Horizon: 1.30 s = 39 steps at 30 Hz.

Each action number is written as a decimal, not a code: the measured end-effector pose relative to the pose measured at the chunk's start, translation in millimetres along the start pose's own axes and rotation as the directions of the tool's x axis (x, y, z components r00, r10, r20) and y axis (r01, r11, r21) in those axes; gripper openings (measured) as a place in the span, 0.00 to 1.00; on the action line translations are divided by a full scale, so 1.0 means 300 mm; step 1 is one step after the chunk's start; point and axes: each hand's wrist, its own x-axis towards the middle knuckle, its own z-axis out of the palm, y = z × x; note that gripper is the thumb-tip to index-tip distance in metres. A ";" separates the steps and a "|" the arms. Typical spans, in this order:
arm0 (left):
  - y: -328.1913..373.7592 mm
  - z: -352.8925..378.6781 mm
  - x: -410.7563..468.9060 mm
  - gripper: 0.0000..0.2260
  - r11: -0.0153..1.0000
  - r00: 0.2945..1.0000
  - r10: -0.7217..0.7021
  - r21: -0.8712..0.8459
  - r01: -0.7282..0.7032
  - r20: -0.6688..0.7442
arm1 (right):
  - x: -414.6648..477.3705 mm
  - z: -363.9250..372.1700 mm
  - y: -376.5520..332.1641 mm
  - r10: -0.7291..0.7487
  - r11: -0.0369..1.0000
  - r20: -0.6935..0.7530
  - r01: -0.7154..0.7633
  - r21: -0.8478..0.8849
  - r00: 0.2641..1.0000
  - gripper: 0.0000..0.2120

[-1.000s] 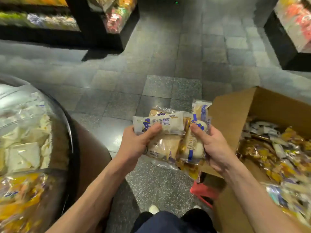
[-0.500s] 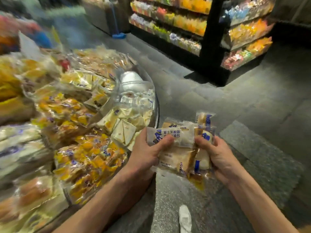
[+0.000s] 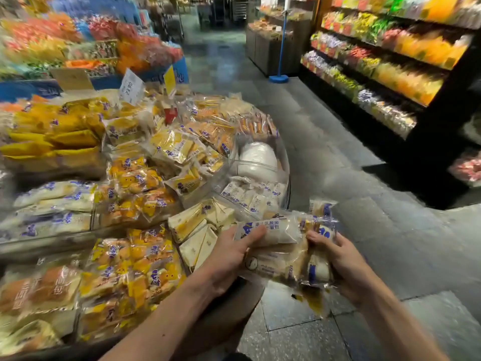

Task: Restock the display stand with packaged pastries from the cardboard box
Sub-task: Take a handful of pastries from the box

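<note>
— What's around?
— At left, the round display stand (image 3: 286, 168), heaped with wrapped buns and sandwich wedges (image 3: 197, 230). A price tag (image 3: 131, 88) stands up at its far side. Snack shelves (image 3: 390, 61) line the right, with tiled floor (image 3: 364, 230) between.
— And the hands?
— Both are held forward, just beside the stand's near rim. The left hand (image 3: 226, 259) and right hand (image 3: 346, 264) grip a bundle of packaged pastries (image 3: 281, 246) from either side. The left thumb presses on the top pack, and the right fingers curl over the bundle's end.

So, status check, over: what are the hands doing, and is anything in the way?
Left hand and right hand both grip the pastry bundle. Bundle held beside the display stand, not yet placed. Nothing between them.
</note>
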 end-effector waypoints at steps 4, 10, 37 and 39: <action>0.000 0.045 0.156 0.28 0.998 0.995 -0.051 -0.051 0.047 -0.085 | 0.175 -0.085 -0.067 0.039 0.999 0.016 -0.039 -0.006 0.999 0.23; -0.017 0.068 0.483 0.38 0.992 0.977 -0.083 -0.109 0.062 -0.198 | 0.514 -0.181 -0.167 0.098 0.993 0.049 -0.094 -0.069 0.994 0.18; -0.122 0.025 1.425 0.10 0.780 0.540 0.220 0.479 0.403 -0.812 | 1.706 -0.281 -0.497 0.455 0.831 0.287 -0.285 -0.478 0.843 0.20; -0.130 0.037 1.442 0.11 0.717 0.492 0.310 0.540 0.440 -0.814 | 1.731 -0.267 -0.508 0.477 0.821 0.321 -0.285 -0.495 0.818 0.18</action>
